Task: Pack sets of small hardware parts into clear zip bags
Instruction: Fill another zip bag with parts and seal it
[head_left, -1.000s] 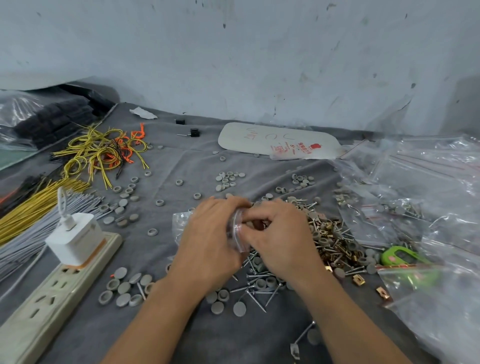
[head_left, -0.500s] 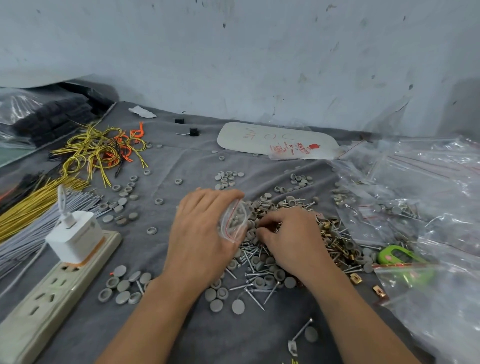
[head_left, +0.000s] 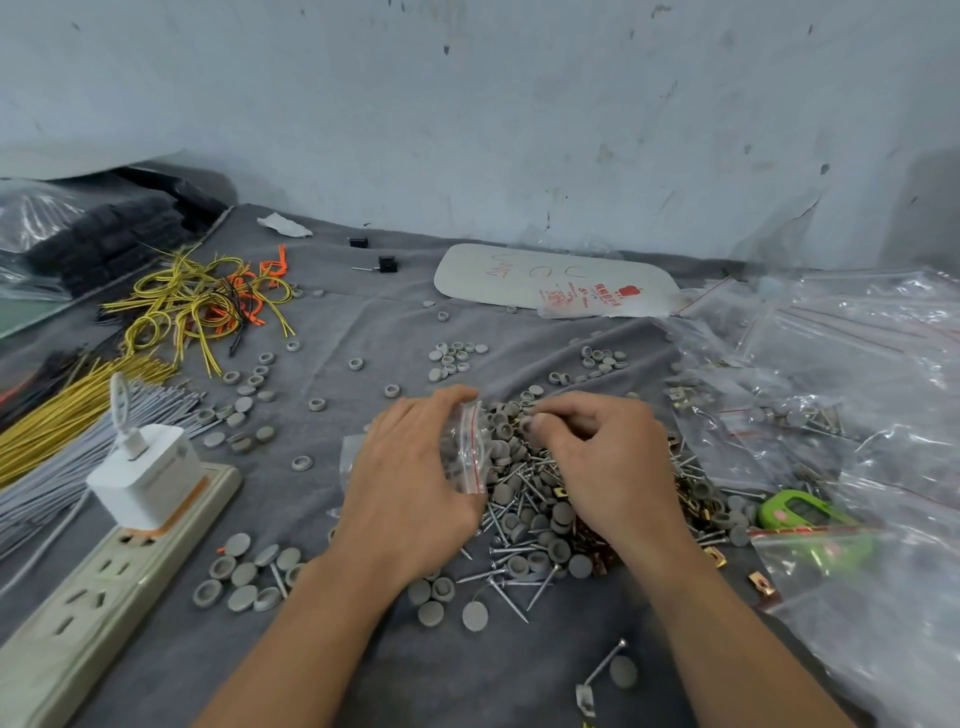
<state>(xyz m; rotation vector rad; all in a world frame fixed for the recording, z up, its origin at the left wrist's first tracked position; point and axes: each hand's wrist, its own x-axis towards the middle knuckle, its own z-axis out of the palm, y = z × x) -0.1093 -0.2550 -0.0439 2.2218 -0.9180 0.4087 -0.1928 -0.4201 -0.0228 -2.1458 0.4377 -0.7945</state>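
Holding a small clear zip bag with a red seal strip (head_left: 467, 447) upright at the left edge of the heap, a person's left hand (head_left: 410, 483) grips it with fingers curled round its far side, the mouth turned toward the right hand (head_left: 608, 457). That hand rests on a mixed pile of grey round plastic caps, thin steel nails and brass clips (head_left: 540, 519), fingers bent and tips pinched together just beside the bag; whether they have caught a part cannot be told. Everything lies on a rumpled grey cloth (head_left: 363, 332), with more grey caps scattered across it. A cream plastic power strip (head_left: 78, 613) at the left carries a white plug-in charger (head_left: 145, 473), beside bundles of straight yellow wires (head_left: 62, 415) and loops of yellow and orange wire (head_left: 192, 306). A heap of loose clear plastic bags (head_left: 857, 364) fills the right side, partly covering a bright green gadget (head_left: 795, 512). A white rounded card with red writing (head_left: 550, 280) lies near the wall.
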